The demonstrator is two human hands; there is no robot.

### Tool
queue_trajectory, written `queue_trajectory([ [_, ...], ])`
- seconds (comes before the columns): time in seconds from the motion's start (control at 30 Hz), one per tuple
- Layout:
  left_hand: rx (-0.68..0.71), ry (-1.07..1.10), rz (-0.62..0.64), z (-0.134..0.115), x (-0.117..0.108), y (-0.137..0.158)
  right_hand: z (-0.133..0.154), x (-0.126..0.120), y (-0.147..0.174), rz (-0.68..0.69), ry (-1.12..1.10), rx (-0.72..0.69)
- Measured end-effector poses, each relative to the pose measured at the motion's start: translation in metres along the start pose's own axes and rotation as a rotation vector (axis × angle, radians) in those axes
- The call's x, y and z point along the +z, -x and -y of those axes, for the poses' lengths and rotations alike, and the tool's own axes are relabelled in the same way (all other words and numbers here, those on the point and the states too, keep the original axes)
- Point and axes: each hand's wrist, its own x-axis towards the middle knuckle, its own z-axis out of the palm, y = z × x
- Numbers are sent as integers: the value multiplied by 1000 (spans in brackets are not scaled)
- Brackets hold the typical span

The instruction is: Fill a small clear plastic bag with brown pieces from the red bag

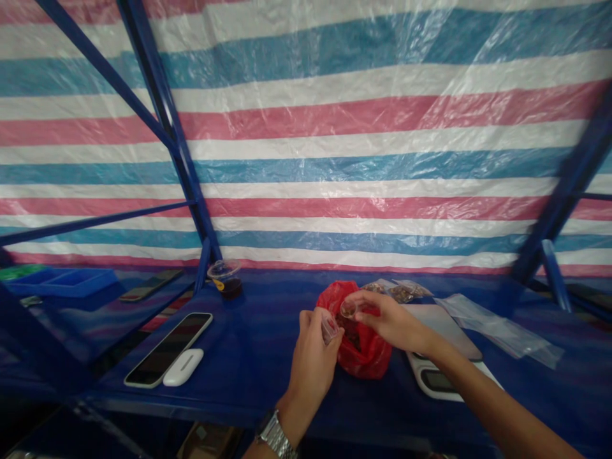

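Left hand [313, 354] pinches a small clear bag [329, 326] just left of the red bag [363, 347]; right hand [389, 319] pinches a small cup [349, 310] above it.

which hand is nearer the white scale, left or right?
Right. The right hand is at the red plastic bag, just beside the white scale, its forearm crossing over it. The left hand sits on the bag's far side.

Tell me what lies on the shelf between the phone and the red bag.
In the head view, only the white case beside the phone; then bare blue shelf up to the red bag.
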Motion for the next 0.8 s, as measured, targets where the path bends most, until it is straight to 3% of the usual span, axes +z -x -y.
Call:
queue_trajectory([
  [0.1, 57, -94, 31, 3, -2, -2, 15, -1, 2, 6, 30, -42],
  [0.23, 81, -105, 64, 6, -1, -6, 34, 8, 5, 25, 257, -110],
  [0.43, 91, -118, 62, 7, 6, -5, 40, 15, 5, 69, 421, -190],
  [0.67, 89, -124, 55, 10, 9, -5, 32, 15, 3, -2, 466, -164],
  [0.8, 68, -145, 46, 10, 8, -6, 26, 13, 3, -43, 570, -46],
])
